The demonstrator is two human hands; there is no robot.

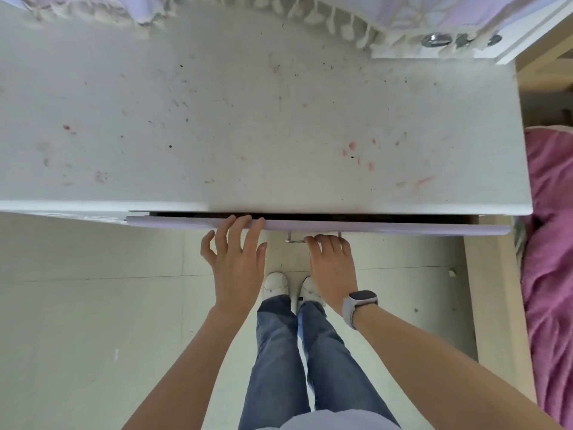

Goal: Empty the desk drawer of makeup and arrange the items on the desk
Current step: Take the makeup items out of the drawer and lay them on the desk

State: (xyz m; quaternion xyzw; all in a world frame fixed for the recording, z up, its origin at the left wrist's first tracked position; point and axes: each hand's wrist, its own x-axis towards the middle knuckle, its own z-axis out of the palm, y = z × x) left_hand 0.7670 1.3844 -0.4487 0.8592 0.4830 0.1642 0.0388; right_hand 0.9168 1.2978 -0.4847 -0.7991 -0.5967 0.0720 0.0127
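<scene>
The right hand (331, 262) curls its fingers round the drawer handle (297, 238); the left hand (237, 259) rests straight fingers on the drawer front (372, 226). The drawer stands barely ajar. No makeup lies on the worktop (248, 119); emptying has not begun.

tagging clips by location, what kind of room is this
Most likely a bedroom with a dressing desk. A white desk smeared with pink makeup stains has a drawer barely open, a pink blanket lies at the right, and a frilly cloth hangs at the back.
</scene>
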